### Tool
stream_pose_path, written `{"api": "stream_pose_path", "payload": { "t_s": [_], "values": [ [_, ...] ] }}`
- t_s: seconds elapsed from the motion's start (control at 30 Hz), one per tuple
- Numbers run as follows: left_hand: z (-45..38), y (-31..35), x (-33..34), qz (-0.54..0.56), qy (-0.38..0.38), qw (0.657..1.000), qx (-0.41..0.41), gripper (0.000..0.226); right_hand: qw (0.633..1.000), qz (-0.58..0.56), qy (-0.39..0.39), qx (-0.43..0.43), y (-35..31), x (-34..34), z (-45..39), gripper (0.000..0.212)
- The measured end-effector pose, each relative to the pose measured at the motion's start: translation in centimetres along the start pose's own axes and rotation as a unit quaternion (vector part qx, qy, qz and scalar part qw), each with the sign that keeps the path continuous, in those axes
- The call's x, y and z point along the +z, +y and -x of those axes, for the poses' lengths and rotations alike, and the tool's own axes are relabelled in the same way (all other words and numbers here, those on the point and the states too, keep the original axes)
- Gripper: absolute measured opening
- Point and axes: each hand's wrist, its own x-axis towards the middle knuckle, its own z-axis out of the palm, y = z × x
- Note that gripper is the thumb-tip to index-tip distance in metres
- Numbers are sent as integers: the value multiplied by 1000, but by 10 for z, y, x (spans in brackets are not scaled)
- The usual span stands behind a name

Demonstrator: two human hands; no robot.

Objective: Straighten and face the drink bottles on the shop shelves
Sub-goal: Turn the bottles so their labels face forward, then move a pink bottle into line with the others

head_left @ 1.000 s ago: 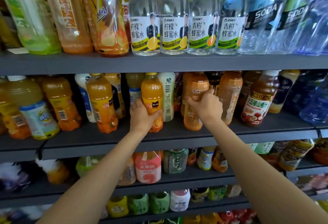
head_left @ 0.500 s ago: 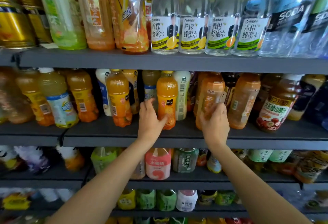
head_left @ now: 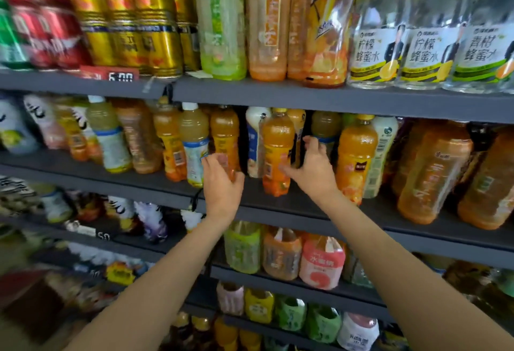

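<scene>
Rows of drink bottles stand on the dark middle shelf [head_left: 306, 213]. My left hand [head_left: 222, 184] grips the lower part of an amber tea bottle [head_left: 225, 131], fingers curled round it. My right hand [head_left: 313, 168] holds a yellow-capped orange juice bottle [head_left: 278, 142], thumb across its front and fingers behind its right side. That bottle leans slightly. Behind the gap between the two bottles stands a white and blue bottle [head_left: 253, 139]. An orange bottle with a black label [head_left: 356, 153] stands just right of my right hand. The picture is blurred by motion.
Gold cans [head_left: 133, 17], red cans [head_left: 52, 25] and tall tea bottles fill the top shelf [head_left: 306, 95], with clear honey-water bottles [head_left: 420, 53] at the right. Large amber bottles [head_left: 434, 172] lean at the far right. Lower shelves hold small bottles, among them a pink one [head_left: 322, 264].
The view has swung left. Both hands let go of the earlier bottles and moved left: my left hand onto the amber bottle, my right hand onto the yellow-capped orange one.
</scene>
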Motion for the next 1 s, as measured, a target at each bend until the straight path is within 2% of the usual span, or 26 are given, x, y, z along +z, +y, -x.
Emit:
{"api": "stream_pose_path", "payload": {
  "t_s": [0.1,0.2,0.3,0.37,0.43,0.53,0.63,0.7,0.83,1.0],
  "values": [
    [-12,-23,-23,23,-11,1000,-8,38,998,-25,28,56,-16,18,-22,78],
    [-27,-51,-44,7,-103,994,-23,39,990,-10,40,138,-30,41,-34,80],
    [-38,-77,-63,13,-184,983,-4,45,978,33,110,174,-43,63,-29,81],
    [-44,-90,-72,16,-214,976,22,51,976,62,150,148,-55,74,-21,85],
    [-47,-100,-76,22,-248,967,46,55,976,114,155,101,-67,87,-6,86],
    [-45,-108,-80,31,-307,946,103,58,971,210,111,11,-84,105,24,76],
    [-45,-116,-86,29,-336,929,156,61,953,294,50,-49,-99,115,40,72],
    [-54,-120,-93,40,-330,928,170,64,957,276,60,-71,-116,114,40,71],
    [-75,-126,-112,78,-301,934,178,68,976,142,121,-117,-169,107,28,75],
    [-92,-141,-139,64,-295,930,210,55,948,149,81,-270,-232,124,16,79]
  ]
}}
